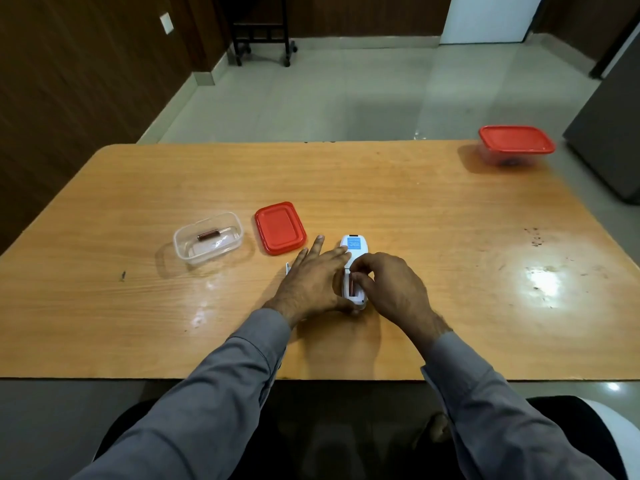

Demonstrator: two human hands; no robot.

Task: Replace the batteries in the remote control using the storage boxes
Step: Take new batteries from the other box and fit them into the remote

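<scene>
A wide wooden table [415,220] fills the view, seen from above by a seated person in grey sleeves. At its far right corner stands a closed clear box with a red lid [517,140]. Left of centre sits an open clear box [207,242] holding one battery [207,234], and just to its right a loose red lid [280,227] lies flat. Near the middle, a white remote control [354,258] lies face down with its battery bay uncovered. The left hand [315,282] rests flat with fingers spread, steadying the remote's left side. The right hand [388,289] curls over the bay, fingertips pinched on a battery in the bay [350,284]. A small white piece [287,268] peeks out beside the left hand.
</scene>
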